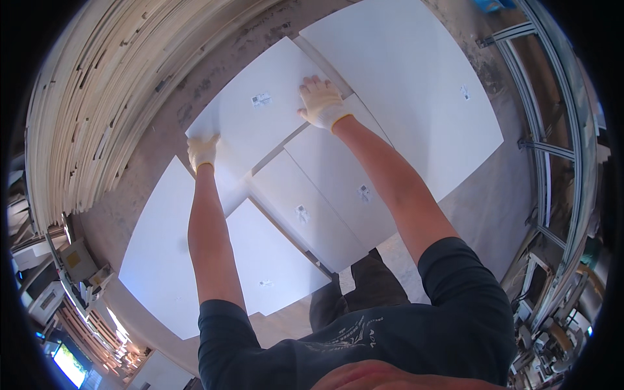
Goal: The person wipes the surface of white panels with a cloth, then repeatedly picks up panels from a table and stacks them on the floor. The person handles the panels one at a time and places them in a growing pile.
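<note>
My left hand (203,151), in a cream work glove, is closed at the left corner of a white panel (250,127) with a small label. My right hand (323,104), gloved alike, lies with fingers spread at the same panel's right edge. This panel overlaps other white panels. A large labelled one (403,84) lies to the right. Two narrower panels, one (286,185) beside the other (338,162), lie nearer my body. At the lower left are another white panel (156,253) and a smaller one (273,253).
Long stacks of pale boards (110,91) stand along the far left. A metal frame (546,123) curves down the right side. Cluttered equipment (552,344) stands at the lower right, with wood pieces (91,331) and a bright screen (68,364) at the lower left.
</note>
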### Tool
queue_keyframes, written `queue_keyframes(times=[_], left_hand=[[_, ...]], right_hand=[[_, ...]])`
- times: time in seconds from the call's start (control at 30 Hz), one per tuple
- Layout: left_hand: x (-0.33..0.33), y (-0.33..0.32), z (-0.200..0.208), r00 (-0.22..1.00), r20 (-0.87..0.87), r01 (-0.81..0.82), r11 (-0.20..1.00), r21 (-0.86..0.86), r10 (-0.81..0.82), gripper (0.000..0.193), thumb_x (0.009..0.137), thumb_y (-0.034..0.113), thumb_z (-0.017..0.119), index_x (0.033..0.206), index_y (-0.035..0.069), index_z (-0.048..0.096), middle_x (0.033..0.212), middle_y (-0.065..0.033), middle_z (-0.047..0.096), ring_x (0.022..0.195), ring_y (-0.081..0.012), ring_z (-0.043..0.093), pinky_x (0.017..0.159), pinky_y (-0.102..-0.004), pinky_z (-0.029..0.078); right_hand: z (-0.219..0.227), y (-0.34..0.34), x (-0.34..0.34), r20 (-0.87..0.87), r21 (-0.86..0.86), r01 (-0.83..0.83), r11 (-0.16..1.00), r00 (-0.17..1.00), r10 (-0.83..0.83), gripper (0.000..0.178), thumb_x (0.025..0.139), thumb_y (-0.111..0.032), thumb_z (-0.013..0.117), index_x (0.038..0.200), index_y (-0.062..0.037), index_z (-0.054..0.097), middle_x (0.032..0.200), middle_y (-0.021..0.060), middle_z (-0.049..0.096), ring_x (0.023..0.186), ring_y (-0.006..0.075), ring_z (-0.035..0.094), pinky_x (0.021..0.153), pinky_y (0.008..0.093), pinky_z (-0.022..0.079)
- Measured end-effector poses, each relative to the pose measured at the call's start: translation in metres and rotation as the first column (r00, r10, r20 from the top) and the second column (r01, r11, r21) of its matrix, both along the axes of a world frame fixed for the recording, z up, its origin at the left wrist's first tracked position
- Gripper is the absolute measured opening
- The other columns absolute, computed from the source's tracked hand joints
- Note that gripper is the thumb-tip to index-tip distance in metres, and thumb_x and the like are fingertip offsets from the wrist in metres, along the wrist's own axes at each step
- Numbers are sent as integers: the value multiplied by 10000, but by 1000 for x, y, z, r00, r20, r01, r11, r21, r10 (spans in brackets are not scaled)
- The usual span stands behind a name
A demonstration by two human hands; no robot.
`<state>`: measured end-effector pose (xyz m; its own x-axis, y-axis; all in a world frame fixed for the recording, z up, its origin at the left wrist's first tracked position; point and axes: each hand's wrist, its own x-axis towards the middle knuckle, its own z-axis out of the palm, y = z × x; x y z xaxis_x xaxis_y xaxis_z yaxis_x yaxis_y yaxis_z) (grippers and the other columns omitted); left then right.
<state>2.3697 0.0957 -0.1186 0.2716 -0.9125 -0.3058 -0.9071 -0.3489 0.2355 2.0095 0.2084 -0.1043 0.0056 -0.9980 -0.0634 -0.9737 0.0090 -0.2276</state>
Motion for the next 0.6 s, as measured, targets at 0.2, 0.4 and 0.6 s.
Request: queue_keyframes(times=[0.2,0.4,0.6], left_hand=[[-13,9,2,998,42,52,999,-4,-51,912,772,528,844,1436,10,494,1426,-267,576,1305,-427,589,1087,-506,491],[-13,13,-1,992,73,100,995,-3,-100,863,802,572,797,1453,72,530,1449,-224,583,1323,-398,584,1092,-489,488],[67,44,-5,867,-428,210,966,-150,-255,863,865,529,771,1529,56,487,1563,-194,507,1413,-349,518,1159,-430,418]], right_hand=[[-4,24,-3,-49,237,29,971,999,-18,720,983,-501,612,1518,-49,442,1651,153,348,1552,317,285,1241,496,254],[-4,24,-20,-33,197,-2,980,999,9,651,987,-443,583,1501,-57,480,1659,122,355,1548,281,304,1232,480,292],[4,78,-37,135,124,65,990,987,-82,538,958,-276,633,1445,-63,547,1582,148,469,1471,357,415,1182,432,394]])
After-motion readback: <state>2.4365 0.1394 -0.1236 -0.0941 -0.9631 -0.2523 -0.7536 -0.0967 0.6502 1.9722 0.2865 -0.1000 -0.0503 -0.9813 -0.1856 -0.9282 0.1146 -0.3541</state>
